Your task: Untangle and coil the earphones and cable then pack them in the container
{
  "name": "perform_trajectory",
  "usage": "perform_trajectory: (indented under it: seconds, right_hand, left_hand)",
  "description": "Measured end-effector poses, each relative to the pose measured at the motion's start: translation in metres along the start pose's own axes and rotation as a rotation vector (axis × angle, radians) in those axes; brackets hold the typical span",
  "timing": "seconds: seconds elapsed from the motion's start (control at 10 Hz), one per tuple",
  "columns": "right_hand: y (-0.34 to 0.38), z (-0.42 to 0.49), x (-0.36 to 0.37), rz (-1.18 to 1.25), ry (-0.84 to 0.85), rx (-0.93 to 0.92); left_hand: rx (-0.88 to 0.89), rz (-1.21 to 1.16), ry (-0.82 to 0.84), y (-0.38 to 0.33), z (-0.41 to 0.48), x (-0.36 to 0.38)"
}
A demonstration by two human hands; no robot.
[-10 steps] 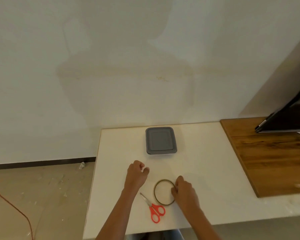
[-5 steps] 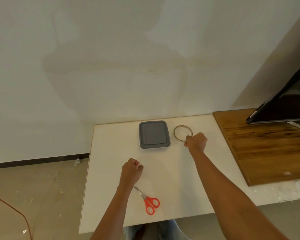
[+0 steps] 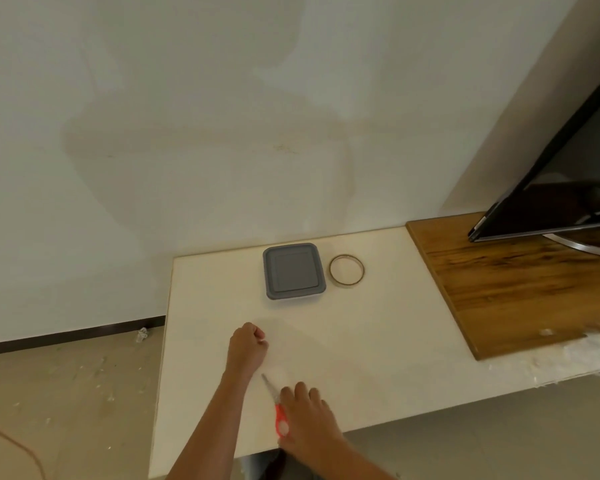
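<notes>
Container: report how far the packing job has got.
Done, apparently: the container sits lidded, with the tape ring beside it. No earphones or cable lie in view, so they may be inside, unconfirmed. In hand: the right hand rests on the red scissors; the left hand is a closed fist. Left: likely only tidying the tools.

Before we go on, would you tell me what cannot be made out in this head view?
All in the head view:
- The container has its grey lid on, so its contents are hidden.
- The left hand is a curled fist, which hides whether it holds anything.
- The right hand covers the scissors handles, so the grip is unclear.
- The monitor is cut off by the right edge.
- The earphones and cable are nowhere in view.
</notes>
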State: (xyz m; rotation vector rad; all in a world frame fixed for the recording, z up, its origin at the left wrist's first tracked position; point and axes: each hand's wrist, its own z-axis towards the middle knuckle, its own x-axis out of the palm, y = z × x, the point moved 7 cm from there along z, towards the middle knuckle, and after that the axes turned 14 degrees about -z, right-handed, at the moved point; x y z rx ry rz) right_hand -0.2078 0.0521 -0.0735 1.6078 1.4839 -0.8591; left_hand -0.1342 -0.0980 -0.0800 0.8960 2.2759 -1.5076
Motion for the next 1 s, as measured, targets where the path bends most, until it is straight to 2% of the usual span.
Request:
perform_trajectory:
  seconds: [0.1,0.2,0.3,0.4,0.5,0.6,0.7,0.9,1.0]
  right_hand:
    - [-0.027,0.0,-0.005,0.12,-0.026,0.101]
    - [-0.09,-0.009,-0.01,0.443,-0.1,0.311]
    - [-0.143,-0.015,-0.024,0.574,-0.286,0.481]
    - [-0.211,0.0,-0.061,0.536,-0.495,0.678]
    - [-0.239,0.032,-0.084,0.456,-0.488,0.737]
    - [-0.263,0.077,-0.102,0.375,-0.425,0.741]
    - [-0.272,0.092,-0.103,0.394,-0.422,0.732]
    - [-0.272,0.088,-0.103,0.363,-0.396,0.67]
    - [-0.233,0.059,-0.122,0.349,-0.616,0.486]
  left_hand:
    - [-0.005,0.017,0.019,-0.002,0.004,0.0]
    - [-0.035,0.021,0.021,-0.002,0.008,0.001]
    - [-0.05,0.023,0.015,0.001,0.009,0.002]
    - [-0.052,0.008,0.007,0.004,0.011,0.002]
    - [-0.039,0.018,-0.002,0.004,0.011,0.002]
    - [-0.005,0.062,-0.016,0.002,0.011,0.002]
    - [0.003,0.069,-0.018,0.001,0.01,0.001]
    - [-0.006,0.041,0.029,-0.006,0.001,-0.004]
    - [0.026,-0.069,0.048,-0.017,-0.014,-0.013]
